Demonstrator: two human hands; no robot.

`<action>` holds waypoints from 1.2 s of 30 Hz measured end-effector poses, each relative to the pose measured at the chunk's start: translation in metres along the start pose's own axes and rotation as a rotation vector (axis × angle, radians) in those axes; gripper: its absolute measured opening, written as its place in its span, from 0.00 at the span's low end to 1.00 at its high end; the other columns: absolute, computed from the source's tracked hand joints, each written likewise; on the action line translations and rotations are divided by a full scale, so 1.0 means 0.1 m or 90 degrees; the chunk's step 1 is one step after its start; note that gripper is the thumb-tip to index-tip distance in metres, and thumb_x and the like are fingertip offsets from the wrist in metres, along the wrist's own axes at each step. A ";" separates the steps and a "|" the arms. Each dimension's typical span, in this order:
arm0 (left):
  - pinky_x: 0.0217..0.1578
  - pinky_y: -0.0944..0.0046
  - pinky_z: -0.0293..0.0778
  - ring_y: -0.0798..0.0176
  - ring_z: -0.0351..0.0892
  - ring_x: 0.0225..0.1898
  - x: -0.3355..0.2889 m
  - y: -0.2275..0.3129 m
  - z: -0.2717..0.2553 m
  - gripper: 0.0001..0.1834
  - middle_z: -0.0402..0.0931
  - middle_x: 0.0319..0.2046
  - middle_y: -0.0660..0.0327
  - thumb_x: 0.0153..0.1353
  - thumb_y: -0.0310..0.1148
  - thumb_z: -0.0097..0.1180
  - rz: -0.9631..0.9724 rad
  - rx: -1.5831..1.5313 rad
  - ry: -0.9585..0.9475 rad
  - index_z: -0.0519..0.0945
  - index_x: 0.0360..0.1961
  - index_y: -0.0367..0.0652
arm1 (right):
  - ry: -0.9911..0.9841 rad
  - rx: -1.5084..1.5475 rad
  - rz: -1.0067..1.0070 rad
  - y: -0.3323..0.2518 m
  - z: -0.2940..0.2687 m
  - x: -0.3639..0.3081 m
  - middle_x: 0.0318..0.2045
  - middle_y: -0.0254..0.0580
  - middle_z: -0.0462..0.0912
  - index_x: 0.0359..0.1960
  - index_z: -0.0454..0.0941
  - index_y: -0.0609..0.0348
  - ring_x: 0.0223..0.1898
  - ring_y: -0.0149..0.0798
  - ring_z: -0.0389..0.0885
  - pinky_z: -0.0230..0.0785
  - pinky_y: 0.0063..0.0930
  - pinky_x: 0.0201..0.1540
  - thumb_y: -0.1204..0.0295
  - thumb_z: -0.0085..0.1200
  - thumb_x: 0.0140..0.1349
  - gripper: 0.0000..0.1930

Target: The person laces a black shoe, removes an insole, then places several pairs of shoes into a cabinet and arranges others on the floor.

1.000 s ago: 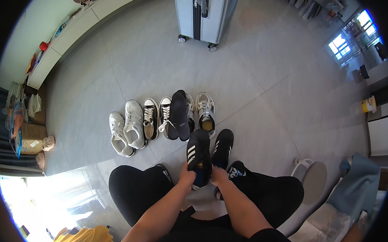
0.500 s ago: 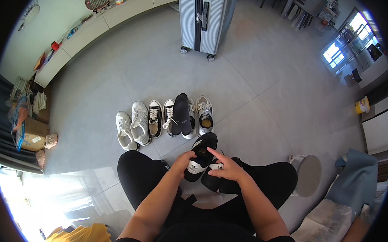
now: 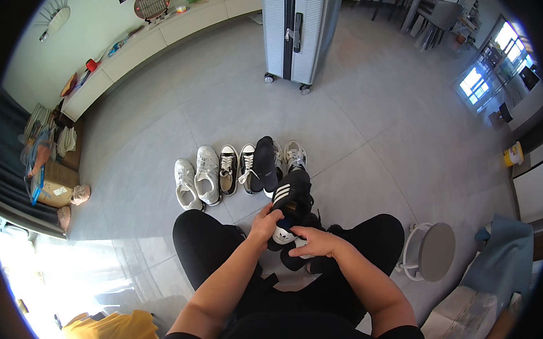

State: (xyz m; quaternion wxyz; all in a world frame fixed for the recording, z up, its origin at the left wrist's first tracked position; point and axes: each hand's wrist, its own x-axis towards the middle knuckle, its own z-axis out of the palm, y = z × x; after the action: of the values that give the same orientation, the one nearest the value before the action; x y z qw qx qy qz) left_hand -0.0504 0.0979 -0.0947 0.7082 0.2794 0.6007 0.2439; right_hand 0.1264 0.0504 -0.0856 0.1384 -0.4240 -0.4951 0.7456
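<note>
Indoors: black shoe [image 3: 293, 188] held over grey tiles [image 3: 129, 140], suitcase [image 3: 315, 38] beyond.

silver suitcase [image 3: 311, 35] upright on tiled floor [image 3: 231, 107], round grey stool [image 3: 438, 251], cardboard box [image 3: 58, 185]

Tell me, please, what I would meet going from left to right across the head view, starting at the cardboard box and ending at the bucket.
Cardboard box, white sneakers, left hand on a black shoe, right hand, round stool, yellow-and-white bucket.
</note>
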 end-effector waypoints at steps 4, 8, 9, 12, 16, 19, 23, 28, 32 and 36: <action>0.49 0.64 0.68 0.59 0.71 0.49 0.11 -0.08 -0.04 0.39 0.70 0.51 0.51 0.50 0.38 0.53 -0.014 -0.020 0.000 0.58 0.64 0.37 | 0.093 -0.129 -0.023 0.12 0.00 0.16 0.42 0.43 0.78 0.49 0.72 0.67 0.44 0.33 0.74 0.65 0.25 0.48 0.58 0.64 0.52 0.29; 0.50 0.64 0.67 0.59 0.71 0.50 0.17 -0.13 -0.04 0.38 0.70 0.51 0.52 0.51 0.40 0.54 -0.037 0.014 0.033 0.60 0.62 0.36 | 0.159 -0.172 0.084 0.04 0.01 0.22 0.35 0.41 0.80 0.45 0.75 0.66 0.36 0.30 0.76 0.67 0.25 0.39 0.48 0.57 0.55 0.30; 0.50 0.64 0.67 0.59 0.71 0.50 0.24 -0.18 -0.05 0.37 0.70 0.51 0.53 0.51 0.40 0.54 -0.039 0.024 0.040 0.61 0.62 0.36 | 0.181 -0.154 0.090 0.06 0.00 0.23 0.34 0.41 0.80 0.45 0.76 0.66 0.35 0.30 0.76 0.67 0.24 0.39 0.47 0.56 0.56 0.30; 0.48 0.62 0.69 0.56 0.73 0.48 0.59 -0.39 -0.08 0.40 0.70 0.52 0.50 0.53 0.55 0.55 -0.020 -0.065 0.006 0.65 0.59 0.35 | 0.264 -0.094 0.102 0.13 -0.06 0.27 0.34 0.46 0.81 0.43 0.78 0.64 0.36 0.36 0.78 0.68 0.27 0.40 0.44 0.53 0.55 0.31; 0.54 0.50 0.62 0.50 0.67 0.53 0.99 -0.12 -0.07 0.39 0.67 0.52 0.50 0.58 0.60 0.49 -0.170 -0.197 0.188 0.64 0.58 0.37 | 0.349 -0.040 0.130 -0.13 -0.17 0.18 0.32 0.48 0.82 0.40 0.80 0.63 0.36 0.41 0.81 0.69 0.30 0.41 0.43 0.51 0.55 0.31; 0.56 0.39 0.57 0.45 0.59 0.59 1.85 -0.43 -0.34 0.36 0.55 0.61 0.50 0.58 0.54 0.52 -0.232 -0.373 0.276 0.59 0.62 0.46 | 0.401 -0.047 0.123 -0.02 -0.17 0.22 0.29 0.48 0.82 0.39 0.80 0.60 0.34 0.43 0.81 0.70 0.32 0.38 0.43 0.51 0.55 0.29; 0.57 0.33 0.53 0.43 0.55 0.61 2.46 -0.65 -0.50 0.36 0.48 0.65 0.52 0.58 0.48 0.56 -0.214 -0.394 0.297 0.57 0.64 0.53 | 0.397 -0.177 0.188 -0.16 -0.19 0.26 0.28 0.51 0.82 0.37 0.79 0.60 0.34 0.49 0.81 0.70 0.35 0.37 0.39 0.49 0.54 0.31; 0.57 0.35 0.54 0.48 0.58 0.62 2.81 -0.64 -0.52 0.49 0.60 0.60 0.53 0.38 0.45 0.74 -0.178 -0.333 0.431 0.61 0.60 0.43 | 0.342 -0.206 0.246 -0.22 -0.27 0.34 0.26 0.47 0.82 0.38 0.78 0.59 0.33 0.48 0.82 0.72 0.35 0.37 0.36 0.48 0.53 0.34; 0.54 0.56 0.68 0.48 0.68 0.56 2.77 -0.53 -0.34 0.55 0.67 0.55 0.50 0.27 0.51 0.77 -0.162 0.003 0.492 0.62 0.59 0.43 | 0.300 -0.227 0.288 -0.23 -0.31 0.39 0.27 0.47 0.83 0.39 0.78 0.58 0.34 0.47 0.82 0.71 0.35 0.37 0.36 0.46 0.53 0.34; 0.54 0.54 0.67 0.48 0.67 0.56 2.92 -0.54 -0.36 0.54 0.68 0.53 0.50 0.28 0.56 0.74 -0.190 0.201 0.460 0.64 0.56 0.41 | 0.276 -0.174 0.319 -0.25 -0.30 0.41 0.27 0.47 0.83 0.40 0.78 0.60 0.34 0.47 0.82 0.71 0.35 0.38 0.35 0.45 0.53 0.36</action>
State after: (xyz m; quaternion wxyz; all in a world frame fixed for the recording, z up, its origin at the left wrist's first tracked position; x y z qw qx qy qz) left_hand -0.0387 0.2618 -0.3448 0.4280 0.1905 0.8745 0.1258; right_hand 0.1192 0.1064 -0.0895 -0.0050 -0.6951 -0.4303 0.5759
